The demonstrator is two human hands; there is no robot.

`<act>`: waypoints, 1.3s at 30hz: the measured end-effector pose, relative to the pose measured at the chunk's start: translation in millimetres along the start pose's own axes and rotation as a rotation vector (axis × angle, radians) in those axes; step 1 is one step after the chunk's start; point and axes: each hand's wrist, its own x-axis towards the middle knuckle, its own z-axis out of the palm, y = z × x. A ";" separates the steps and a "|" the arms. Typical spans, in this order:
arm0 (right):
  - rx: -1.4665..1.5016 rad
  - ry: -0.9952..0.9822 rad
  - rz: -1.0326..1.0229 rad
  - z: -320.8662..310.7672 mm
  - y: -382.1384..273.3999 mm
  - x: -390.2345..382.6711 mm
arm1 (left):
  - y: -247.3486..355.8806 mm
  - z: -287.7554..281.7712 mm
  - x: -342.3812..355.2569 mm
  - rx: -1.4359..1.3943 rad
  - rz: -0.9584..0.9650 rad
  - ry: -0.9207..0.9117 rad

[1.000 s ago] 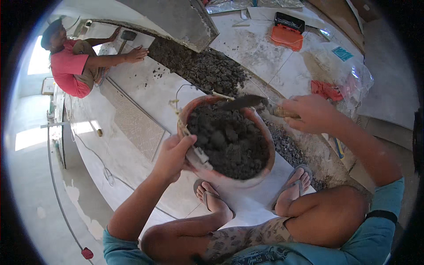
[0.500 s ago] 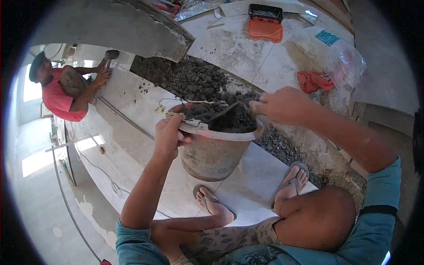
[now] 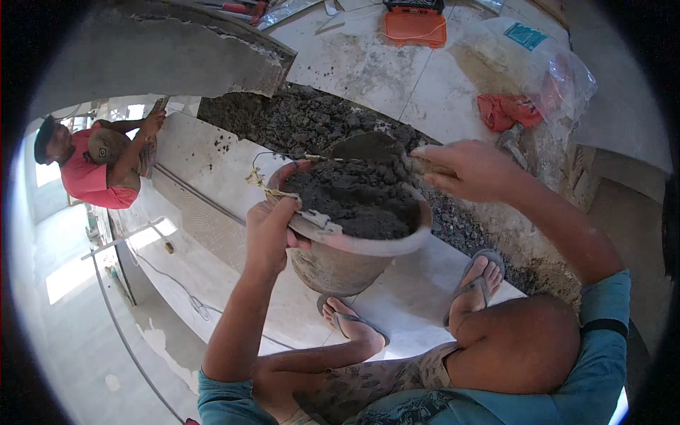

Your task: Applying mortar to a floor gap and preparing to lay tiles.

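My left hand [image 3: 271, 230] is closed on the left rim of a grey bucket [image 3: 338, 265], which is full of dark, wet mortar [image 3: 354, 202]. The bucket leans, with its mouth turned up toward me. In my right hand [image 3: 471, 168] is the handle of a trowel. Its mortar-smeared blade [image 3: 365, 146] is at the bucket's far rim, over the strip of dark mortar behind; I cannot tell whether it touches either. A wire handle with yellowish string [image 3: 256, 176] hangs at the rim's left.
Beyond the bucket, a strip of lumpy mortar [image 3: 304, 120] runs between white floor tiles [image 3: 212, 152]. At left a co-worker [image 3: 99, 159] in a red shirt leans over the tiles. An orange case [image 3: 416, 28], a plastic bag [image 3: 531, 64] and red cloth [image 3: 506, 112] lie far right.
The trowel blade has come up from inside the bucket to its far rim. More of the bucket's mouth shows now. The mallet by the co-worker is no longer distinguishable.
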 end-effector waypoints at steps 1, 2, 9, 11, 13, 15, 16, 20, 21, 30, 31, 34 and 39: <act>0.098 0.086 -0.085 6.5 -2.9 -8.7 | 0.7 6.5 -8.1 -0.010 0.018 0.001; 0.197 0.173 -0.175 12.1 -7.0 -16.5 | 2.5 9.8 -13.6 -0.019 0.037 0.007; -0.076 -0.258 -0.074 19.6 -42.9 -41.8 | -8.9 8.0 -20.1 0.085 0.052 -0.082; -0.200 -0.105 -0.158 -10.0 -23.6 -31.6 | -2.4 13.2 -32.3 0.083 0.053 -0.049; -0.230 0.004 -0.186 -25.9 -4.3 -19.2 | -1.2 14.9 -33.6 0.071 0.064 -0.029; -0.268 0.108 -0.212 -26.0 -1.7 -3.5 | -5.9 10.7 -32.4 0.141 0.075 -0.086; -0.347 0.035 -0.200 -15.2 -13.5 18.0 | -6.0 12.1 -32.9 0.142 0.076 -0.092; -0.447 -0.038 -0.282 9.4 -9.2 50.0 | -11.7 9.8 -24.4 0.135 0.066 -0.084; -0.439 -0.036 -0.292 0.1 -10.9 49.5 | -11.5 4.2 -25.2 0.109 0.064 -0.071; -0.496 -0.025 -0.495 5.2 -31.3 66.8 | -10.1 16.8 -23.7 0.172 0.071 -0.085; -0.557 -0.035 -0.553 -8.0 -22.7 58.4 | -10.9 18.8 -22.6 0.175 0.063 -0.091; -0.659 -0.076 -0.564 -22.7 -29.0 51.3 | -8.8 36.4 -27.7 0.183 0.078 -0.106; -0.546 -0.107 -0.498 3.4 -33.7 59.6 | -11.3 46.1 -12.6 0.178 0.064 -0.075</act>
